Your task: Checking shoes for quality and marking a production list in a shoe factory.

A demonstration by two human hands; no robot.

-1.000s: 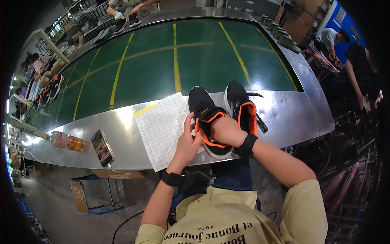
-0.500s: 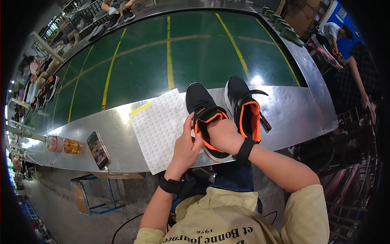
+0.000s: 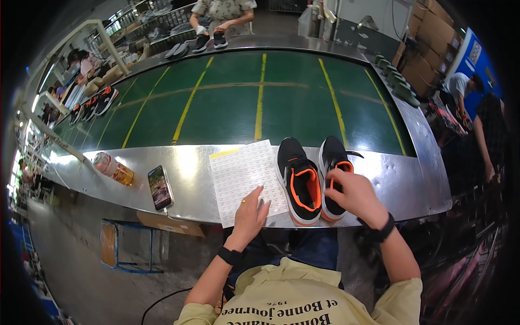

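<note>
Two black sneakers with orange lining and pale soles stand side by side on the metal edge of the table, toes pointing away from me. My left hand (image 3: 250, 218) is over the lower part of a white sheet (image 3: 238, 173) of small printed labels, just left of the left sneaker (image 3: 296, 157). Its fingers are apart and nothing shows between them. Over the collar of the right sneaker (image 3: 332, 149) hovers my right hand (image 3: 356, 196), thumb and forefinger curved with a gap between them. That sneaker's strap (image 3: 355, 154) sticks out to the right.
A phone (image 3: 160, 188) with a cable and a bottle of amber drink (image 3: 114, 169) are at the left. The green belt (image 3: 222, 114) with yellow lines runs beyond. More sneakers (image 3: 96, 104) lie far left, green shoe-shaped pieces (image 3: 403, 92) far right. Across the belt, a person handles shoes.
My right hand has come out of the left sneaker and moved over the right one. My left hand has let go of the left sneaker and shifted onto the sheet. The view has tilted up.
</note>
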